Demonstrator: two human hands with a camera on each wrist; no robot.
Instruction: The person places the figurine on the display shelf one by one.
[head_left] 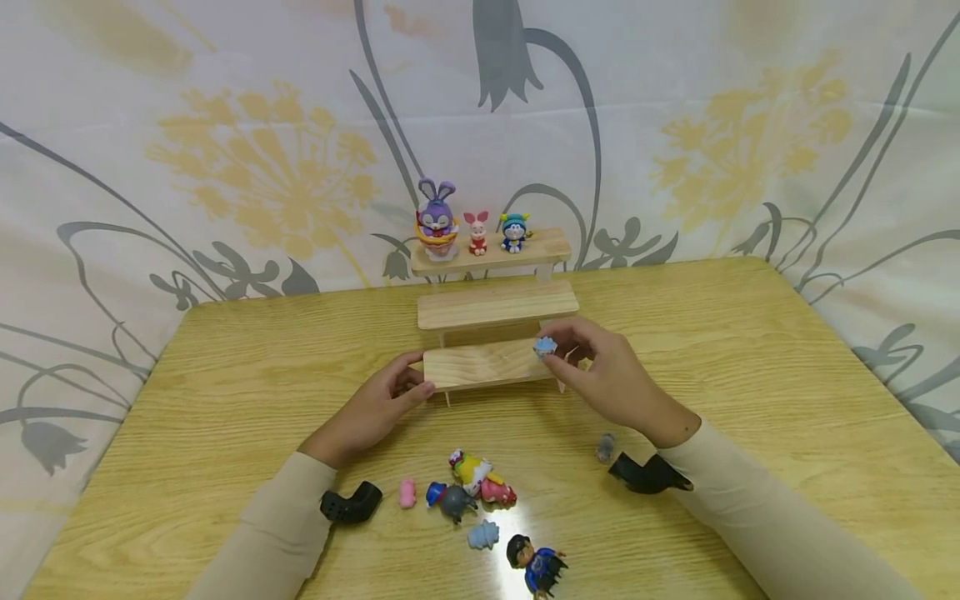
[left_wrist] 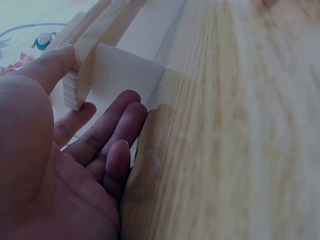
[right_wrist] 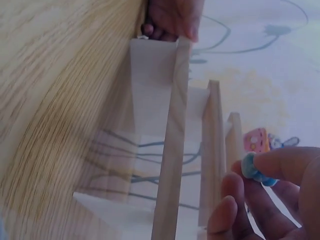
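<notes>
My right hand point(head_left: 611, 375) pinches a small light-blue toy figure point(head_left: 545, 347) between thumb and fingers, above the right end of the lowest board point(head_left: 480, 364) of a three-step wooden display stand. In the right wrist view the blue figure point(right_wrist: 255, 170) shows at the fingertips. My left hand point(head_left: 382, 404) holds the left end of that board; in the left wrist view the thumb lies on top, a finger reaches beneath, and the other fingers curl loosely near the table. On the top board point(head_left: 487, 260) stand a purple rabbit figure point(head_left: 437, 218), a piglet figure point(head_left: 477, 234) and a blue figure in a horned cap point(head_left: 514, 233).
In front of the stand lie a pink figure point(head_left: 407, 493), a grey figure with a blue cap point(head_left: 452, 500), a yellow-and-red figure point(head_left: 480, 477), another light-blue figure point(head_left: 483, 535) and a dark-haired doll point(head_left: 536, 567). A small grey figure point(head_left: 605, 447) lies near the right wrist. The middle board point(head_left: 498, 305) is bare.
</notes>
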